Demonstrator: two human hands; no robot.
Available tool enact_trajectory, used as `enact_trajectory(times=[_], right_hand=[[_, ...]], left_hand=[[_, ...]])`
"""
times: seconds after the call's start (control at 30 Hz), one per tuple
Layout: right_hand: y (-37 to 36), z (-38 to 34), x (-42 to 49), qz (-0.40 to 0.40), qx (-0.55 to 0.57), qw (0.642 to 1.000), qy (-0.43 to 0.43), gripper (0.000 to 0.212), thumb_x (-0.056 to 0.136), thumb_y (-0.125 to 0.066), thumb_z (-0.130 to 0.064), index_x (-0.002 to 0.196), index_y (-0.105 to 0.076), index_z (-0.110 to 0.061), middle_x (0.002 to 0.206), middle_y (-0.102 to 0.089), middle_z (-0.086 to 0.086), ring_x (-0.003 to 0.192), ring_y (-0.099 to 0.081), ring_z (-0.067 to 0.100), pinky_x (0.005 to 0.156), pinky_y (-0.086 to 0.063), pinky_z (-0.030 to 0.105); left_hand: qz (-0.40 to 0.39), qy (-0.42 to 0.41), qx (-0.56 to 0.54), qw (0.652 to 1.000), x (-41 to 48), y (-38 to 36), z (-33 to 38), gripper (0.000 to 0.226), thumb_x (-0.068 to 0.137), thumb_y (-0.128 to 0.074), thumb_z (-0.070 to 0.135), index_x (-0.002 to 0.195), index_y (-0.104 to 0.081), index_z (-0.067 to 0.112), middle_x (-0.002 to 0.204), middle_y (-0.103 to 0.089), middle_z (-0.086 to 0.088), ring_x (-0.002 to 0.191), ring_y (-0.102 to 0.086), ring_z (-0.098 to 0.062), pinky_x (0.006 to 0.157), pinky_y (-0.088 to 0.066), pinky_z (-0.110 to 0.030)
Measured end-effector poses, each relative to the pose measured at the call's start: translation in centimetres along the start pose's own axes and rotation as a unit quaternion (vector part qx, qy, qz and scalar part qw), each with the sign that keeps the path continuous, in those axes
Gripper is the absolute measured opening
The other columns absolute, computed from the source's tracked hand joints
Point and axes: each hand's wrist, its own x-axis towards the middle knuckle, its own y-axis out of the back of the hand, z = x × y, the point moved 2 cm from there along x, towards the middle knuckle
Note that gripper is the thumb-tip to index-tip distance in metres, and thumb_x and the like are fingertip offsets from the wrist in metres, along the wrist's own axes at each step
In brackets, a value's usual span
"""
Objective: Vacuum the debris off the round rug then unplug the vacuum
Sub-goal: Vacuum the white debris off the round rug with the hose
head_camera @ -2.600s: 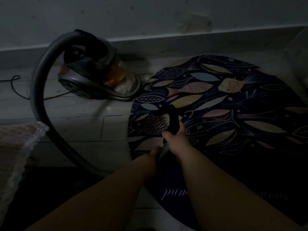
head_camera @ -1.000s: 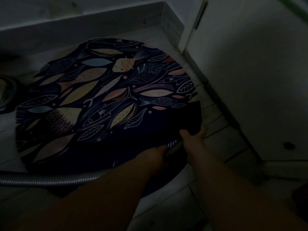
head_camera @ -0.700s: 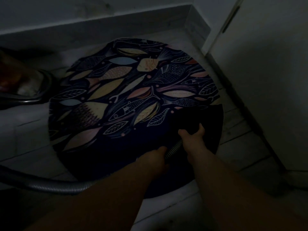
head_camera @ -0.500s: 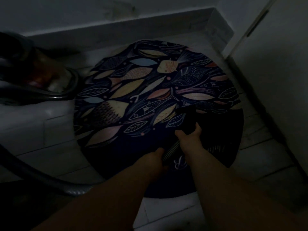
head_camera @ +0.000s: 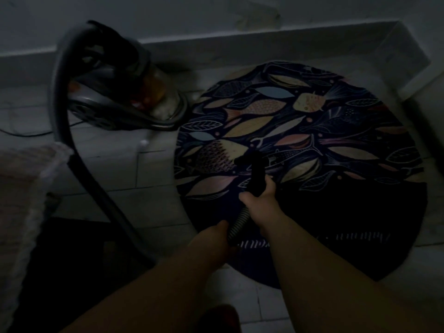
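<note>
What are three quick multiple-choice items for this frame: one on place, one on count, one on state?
1. Where does the vacuum canister stand?
A. On the floor, left of the round rug
B. In the middle of the rug
C. Right of the rug

2. How many hands hold the hose and its nozzle?
A. None
B. One
C. Two

3. What is the right hand doing?
A. Lying flat on the rug
B. Gripping the black nozzle tube
C. Pulling a plug

Key: 1 A, the canister sits on the floor off the rug's left edge. 2 C, the left hand holds the ribbed hose and the right hand holds the nozzle. 3 B, its fingers curl round the tube over the rug's pattern.
</note>
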Motion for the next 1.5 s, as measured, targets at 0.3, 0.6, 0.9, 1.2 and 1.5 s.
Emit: enact_trajectory(times=[0.3,0.6,0.9,1.2,1.5], right_hand=[[-3.5,1.4,-1.8,-0.072,-0.066,0.995,0.007,0.085,0.092,-0.065,-0.017,0.154,-0.010,-0.036,0.141,-0.047,0.005,0.116,-0.053,0.026,0.096,-0.048,0.037],[-0.7,2.0,-2.2,-0.059,-0.063,0.996,0.010,0.082,0.093,-0.061,-0.017,0.155,-0.011,-0.035,0.128,-0.048,0.001,0.107,-0.054,0.023,0.090,-0.048,0.035],[6.5,3.8,-2.4,-0.003,-0.034,0.999,0.003,0.079,0.096,-0.057,-0.019,0.155,-0.008,-0.034,0.140,-0.045,0.006,0.104,-0.052,0.025,0.089,-0.046,0.038],[18.2,6.6,-4.6,0.083,0.026,0.996,-0.022,0.081,0.097,-0.056,-0.020,0.155,-0.001,-0.037,0.153,-0.032,0.010,0.123,-0.045,0.033,0.094,-0.043,0.043],[29.2,10.6,-8.6,0.189,0.064,0.979,-0.035,0.083,0.097,-0.058,-0.022,0.156,0.000,-0.031,0.154,-0.031,0.012,0.115,-0.045,0.028,0.086,-0.042,0.035]], left_hand=[[0.011,0.018,-0.029,0.999,-2.4,-1.7,-3.4,0.051,0.088,-0.060,0.034,0.133,-0.042,0.016,0.128,-0.055,-0.005,0.114,-0.054,-0.019,0.086,-0.041,-0.022],[0.007,0.006,0.011,1.000,-2.6,-2.7,-1.0,0.051,0.087,-0.061,0.033,0.130,-0.042,0.014,0.126,-0.054,-0.007,0.112,-0.054,-0.021,0.088,-0.044,-0.026],[-0.019,-0.014,0.057,0.998,-1.2,-6.4,4.7,0.045,0.088,-0.061,0.032,0.124,-0.044,0.013,0.123,-0.055,-0.008,0.108,-0.056,-0.022,0.087,-0.046,-0.032],[-0.070,-0.067,0.086,0.992,-0.9,-12.0,14.2,0.060,0.089,-0.060,0.036,0.139,-0.034,0.015,0.136,-0.048,-0.009,0.120,-0.049,-0.024,0.099,-0.043,-0.032],[-0.108,-0.132,0.108,0.980,-2.1,-18.4,22.8,0.068,0.087,-0.063,0.038,0.143,-0.031,0.017,0.139,-0.046,-0.007,0.123,-0.047,-0.022,0.100,-0.043,-0.029]])
